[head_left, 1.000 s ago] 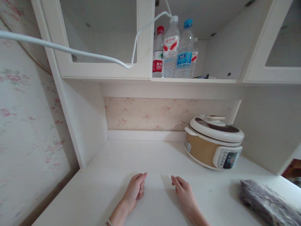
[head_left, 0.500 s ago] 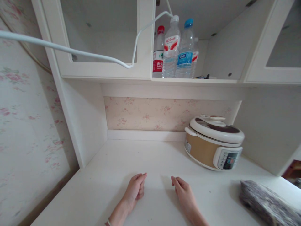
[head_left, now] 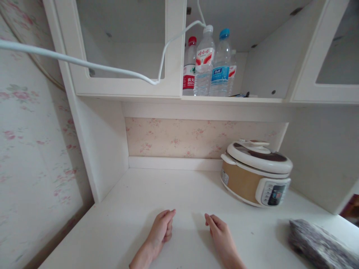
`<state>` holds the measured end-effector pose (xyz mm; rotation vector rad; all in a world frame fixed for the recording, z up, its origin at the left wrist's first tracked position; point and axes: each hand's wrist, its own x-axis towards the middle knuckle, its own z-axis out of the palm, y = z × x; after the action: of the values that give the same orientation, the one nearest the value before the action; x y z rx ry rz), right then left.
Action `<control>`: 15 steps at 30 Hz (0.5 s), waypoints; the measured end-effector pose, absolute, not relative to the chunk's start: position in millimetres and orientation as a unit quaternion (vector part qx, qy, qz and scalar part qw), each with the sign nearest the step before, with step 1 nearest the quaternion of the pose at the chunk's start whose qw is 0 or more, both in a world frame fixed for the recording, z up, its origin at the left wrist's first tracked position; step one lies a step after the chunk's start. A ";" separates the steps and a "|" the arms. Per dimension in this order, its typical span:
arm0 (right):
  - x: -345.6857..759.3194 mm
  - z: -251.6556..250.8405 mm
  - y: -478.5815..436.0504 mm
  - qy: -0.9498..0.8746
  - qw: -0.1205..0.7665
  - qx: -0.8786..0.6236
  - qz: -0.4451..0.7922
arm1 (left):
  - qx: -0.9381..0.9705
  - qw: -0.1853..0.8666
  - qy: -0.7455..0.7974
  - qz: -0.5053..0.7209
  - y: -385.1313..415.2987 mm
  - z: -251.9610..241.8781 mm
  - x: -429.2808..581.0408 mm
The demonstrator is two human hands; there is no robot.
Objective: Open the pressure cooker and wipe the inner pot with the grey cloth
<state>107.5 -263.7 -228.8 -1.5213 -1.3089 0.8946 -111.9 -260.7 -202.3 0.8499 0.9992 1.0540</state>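
Both of my hands rest side by side on the white counter [head_left: 168, 186], a hand's width or so apart. My left hand [head_left: 161, 229] is closed in a loose fist, thumb lying along the curled fingers and pointing away from me. My right hand [head_left: 220, 231] is curled the same way, its thumb tip against the index finger. Nothing shows in either fist. Nearest to the right hand is an oval electric cooker [head_left: 246, 179] with a tan body, white lid and control panel, standing behind it and to the right.
A grey, furry-looking bundle [head_left: 319, 243] lies at the right front. Overhead, the open cabinet shelf [head_left: 263, 99] holds several plastic bottles [head_left: 204, 63]. A white cable or rod [head_left: 112, 69] crosses in front of the glass cabinet door [head_left: 126, 87]. Floral wallpaper [head_left: 25, 149] covers the left wall.
The view has tilted up slightly, so everything sits a little lower in the picture. Both hands keep their closed shape and their place on the counter.
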 end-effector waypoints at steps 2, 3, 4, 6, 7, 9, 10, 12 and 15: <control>107.8 -229.4 -263.2 -0.532 0.455 -0.618 0.359 | 0.374 0.667 0.442 0.469 -260.5 -202.8 -111.6; 108.2 -230.5 -262.6 -0.533 0.454 -0.618 0.357 | 0.373 0.667 0.442 0.469 -260.4 -202.7 -111.4; 108.8 -232.0 -262.0 -0.535 0.454 -0.617 0.357 | 0.372 0.667 0.444 0.469 -260.3 -202.4 -111.1; 110.1 -235.5 -260.5 -0.539 0.453 -0.615 0.356 | 0.369 0.668 0.447 0.468 -259.9 -201.3 -110.4; 110.7 -237.2 -259.8 -0.540 0.452 -0.614 0.356 | 0.368 0.667 0.448 0.467 -259.7 -200.7 -110.1; 111.7 -239.7 -258.8 -0.542 0.452 -0.613 0.355 | 0.366 0.668 0.450 0.467 -259.6 -199.2 -109.5; 112.0 -240.3 -258.5 -0.543 0.452 -0.613 0.354 | 0.366 0.668 0.450 0.467 -259.8 -198.5 -109.3; 112.2 -240.2 -258.4 -0.543 0.453 -0.614 0.351 | 0.366 0.667 0.451 0.466 -260.6 -197.1 -109.0; 111.6 -238.0 -258.9 -0.541 0.453 -0.616 0.350 | 0.367 0.667 0.453 0.464 -262.0 -195.5 -108.9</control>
<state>111.6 -258.9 -238.0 -1.5198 -1.3366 0.8650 -108.9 -262.0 -195.5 0.8275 1.0221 1.0480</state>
